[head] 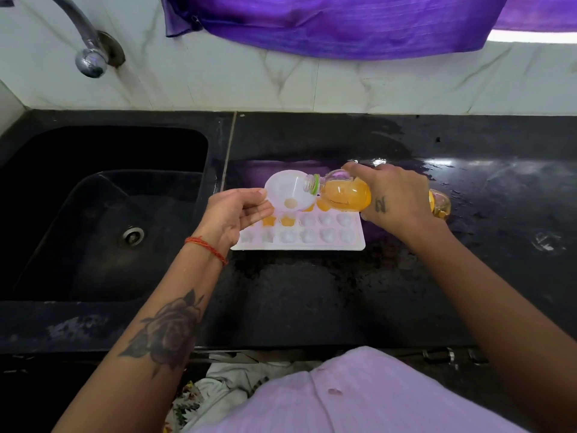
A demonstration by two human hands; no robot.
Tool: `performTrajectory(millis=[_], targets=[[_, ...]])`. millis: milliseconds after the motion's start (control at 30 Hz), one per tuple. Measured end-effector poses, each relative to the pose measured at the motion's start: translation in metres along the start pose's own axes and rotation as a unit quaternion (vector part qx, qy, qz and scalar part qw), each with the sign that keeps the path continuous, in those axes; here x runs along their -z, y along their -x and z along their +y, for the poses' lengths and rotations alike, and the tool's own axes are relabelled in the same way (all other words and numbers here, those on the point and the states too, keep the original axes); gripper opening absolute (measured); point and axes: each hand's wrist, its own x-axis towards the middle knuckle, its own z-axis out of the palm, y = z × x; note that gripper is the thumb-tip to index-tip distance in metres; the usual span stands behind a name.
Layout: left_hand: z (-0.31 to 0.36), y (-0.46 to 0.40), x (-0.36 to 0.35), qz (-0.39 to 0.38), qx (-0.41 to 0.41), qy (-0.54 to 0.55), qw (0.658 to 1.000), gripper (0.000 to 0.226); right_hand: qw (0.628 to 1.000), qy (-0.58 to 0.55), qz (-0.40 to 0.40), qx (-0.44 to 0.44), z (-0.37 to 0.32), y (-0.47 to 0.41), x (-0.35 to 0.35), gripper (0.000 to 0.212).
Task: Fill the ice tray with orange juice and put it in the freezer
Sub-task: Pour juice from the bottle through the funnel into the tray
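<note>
A white ice tray (315, 243) lies flat on the black counter (312, 292), right of the sink. Several cells in its far rows hold orange juice; the near row looks empty. My left hand (237, 214) pinches the rim of a white funnel (288, 190) that stands over the tray's far left cells. My right hand (393, 196) grips a clear bottle of orange juice (345, 193), tipped almost flat. The bottle's open mouth, with a green ring, reaches over the funnel's rim. My hand hides the middle of the bottle.
A black sink (103, 214) with a steel drain lies left of the tray, under a chrome tap (90, 57). The counter right of the tray is wet and shiny. A purple cloth (343, 23) hangs on the tiled wall behind.
</note>
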Motion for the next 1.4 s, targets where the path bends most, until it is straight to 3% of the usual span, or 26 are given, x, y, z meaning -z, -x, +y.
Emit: performTrajectory(millis=[200, 533, 1000, 1400], targets=[[-0.002, 0.0, 0.004, -0.003, 0.005, -0.001, 1.0, 0.005, 0.999, 0.028, 0.002, 0.015, -0.004, -0.007, -0.005, 0.052], [-0.002, 0.0, 0.006, -0.001, 0.005, -0.008, 1.0, 0.004, 0.999, 0.039, -0.008, 0.024, -0.007, -0.009, 0.0, 0.055], [0.0, 0.003, -0.001, -0.013, 0.004, 0.008, 1.0, 0.007, 1.0, -0.007, -0.005, -0.015, -0.003, -0.004, 0.004, 0.058], [-0.009, 0.0, -0.022, -0.036, 0.009, -0.011, 0.999, 0.004, 0.999, 0.024, -0.007, -0.027, 0.011, 0.008, 0.003, 0.06]])
